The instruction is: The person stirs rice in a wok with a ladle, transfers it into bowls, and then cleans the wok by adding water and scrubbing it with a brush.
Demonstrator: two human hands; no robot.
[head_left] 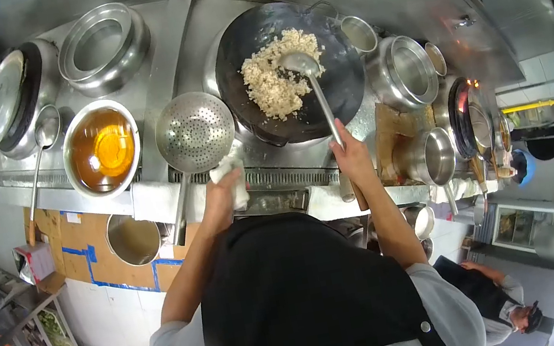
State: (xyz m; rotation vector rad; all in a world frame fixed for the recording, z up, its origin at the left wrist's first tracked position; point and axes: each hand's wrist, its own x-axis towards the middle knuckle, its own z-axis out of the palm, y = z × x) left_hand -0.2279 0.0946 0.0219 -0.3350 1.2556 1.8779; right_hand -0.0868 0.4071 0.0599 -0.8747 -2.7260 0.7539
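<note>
My right hand (351, 154) is closed round the handle of a long ladle (300, 63), whose bowl rests among pale crumbly food (270, 85) in a large black wok (342, 80). Bunched in my closed left hand (219, 196) is a white cloth (237, 183), beside the wok's near left edge. Just above that hand, a round perforated strainer (194, 130) lies with its handle toward me. Further left stands a metal bowl (75, 180) of amber liquid.
Metal pots (414, 67) and a saucepan (437, 156) stand right of the wok. Flames (475, 83) show at another burner. A second ladle (47, 127) lies at left, near a lidded pan (3, 91). Another person (494, 290) is at lower right.
</note>
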